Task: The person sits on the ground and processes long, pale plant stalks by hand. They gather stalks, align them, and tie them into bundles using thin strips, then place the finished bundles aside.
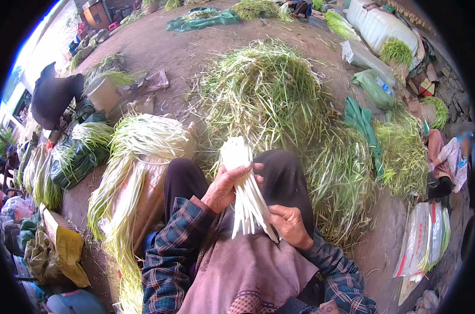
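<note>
My left hand [226, 189] is wrapped round the middle of a bundle of white stalks [238, 152], held upright above my lap. The bundle's upper ends are packed close together, and its lower ends fan apart over the apron [248, 267]. My right hand [292, 226] is closed at the bundle's lower right, thumb and forefinger pinching the end of one white stalk; its other fingers are curled. To my left, long pale green-white stalks [148, 138] lie draped over a light-coloured sack [143, 204] and hang down its front.
A big heap of green leafy trimmings [269, 89] lies ahead of my knees and spreads right. At left are a dark green bag [78, 162] and a yellow box [70, 251]. A person [449, 159] sits at far right, near a white printed bag [420, 238].
</note>
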A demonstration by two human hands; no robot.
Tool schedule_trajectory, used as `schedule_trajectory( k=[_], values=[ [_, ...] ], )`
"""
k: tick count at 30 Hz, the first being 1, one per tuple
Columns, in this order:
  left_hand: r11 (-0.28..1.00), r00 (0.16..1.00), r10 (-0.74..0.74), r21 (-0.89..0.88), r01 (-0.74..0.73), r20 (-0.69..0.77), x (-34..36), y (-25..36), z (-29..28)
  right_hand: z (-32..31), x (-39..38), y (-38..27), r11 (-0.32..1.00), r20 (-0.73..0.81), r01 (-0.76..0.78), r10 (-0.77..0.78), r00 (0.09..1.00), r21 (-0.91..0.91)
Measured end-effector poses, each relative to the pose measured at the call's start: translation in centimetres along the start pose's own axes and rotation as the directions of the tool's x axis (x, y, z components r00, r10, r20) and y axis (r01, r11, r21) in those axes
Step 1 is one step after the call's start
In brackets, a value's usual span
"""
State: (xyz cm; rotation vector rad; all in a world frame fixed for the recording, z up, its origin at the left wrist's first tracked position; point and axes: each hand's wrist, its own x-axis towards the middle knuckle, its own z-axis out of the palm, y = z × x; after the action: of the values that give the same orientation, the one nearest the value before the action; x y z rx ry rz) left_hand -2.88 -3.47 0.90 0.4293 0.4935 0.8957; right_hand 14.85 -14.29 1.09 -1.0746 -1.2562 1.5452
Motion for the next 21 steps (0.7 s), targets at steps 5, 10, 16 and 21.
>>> schedule_trajectory(
  k=[5,10,16,21],
  values=[
    [1.0,0.999,0.011,-0.019,-0.01,0.044,-0.1,-0.4,0.7,0.9,0.8,0.0,0.985,-0.019,0.056,-0.06,0.998,-0.162],
    [0.994,0.999,-0.002,0.108,0.006,-0.044,0.4,0.7,2.0,1.1,1.1,-0.9,0.967,-0.028,0.188,-0.195,0.98,-0.173],
    [0.909,0.999,0.021,0.416,0.001,-0.049,2.1,5.1,7.0,0.3,1.1,-2.7,0.946,-0.109,0.228,-0.258,0.96,-0.23],
    [0.624,0.949,-0.165,0.773,-0.111,0.27,-0.8,5.8,11.6,-0.6,2.4,-4.2,0.865,-0.064,0.38,-0.421,0.905,-0.328]
  ],
)
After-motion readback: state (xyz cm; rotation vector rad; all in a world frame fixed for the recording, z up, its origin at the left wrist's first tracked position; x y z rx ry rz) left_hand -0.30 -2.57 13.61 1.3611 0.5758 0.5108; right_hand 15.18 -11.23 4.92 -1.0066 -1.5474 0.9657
